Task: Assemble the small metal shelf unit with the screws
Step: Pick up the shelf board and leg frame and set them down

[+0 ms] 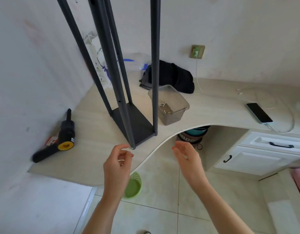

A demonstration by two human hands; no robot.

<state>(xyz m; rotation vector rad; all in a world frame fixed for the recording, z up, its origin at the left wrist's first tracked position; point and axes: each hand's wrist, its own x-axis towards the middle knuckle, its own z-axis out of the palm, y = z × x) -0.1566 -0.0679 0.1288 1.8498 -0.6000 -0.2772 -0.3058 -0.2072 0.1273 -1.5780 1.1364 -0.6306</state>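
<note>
while the shelf (134, 125) is standing upright on the surface (88, 159) near its edge, the left hand (118, 163) and right hand (188, 156) are hovering empty, fingers loosely apart; stiff, light and top-heavy, it is probably best gripped by the posts.

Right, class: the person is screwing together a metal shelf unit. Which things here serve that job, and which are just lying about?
For the job:
shelf frame
clear tub of screws
power screwdriver

Lying about:
phone on its charging cable
black bag
white paper bag
green basket on the floor

Both hands, left and right, hold nothing.
</note>
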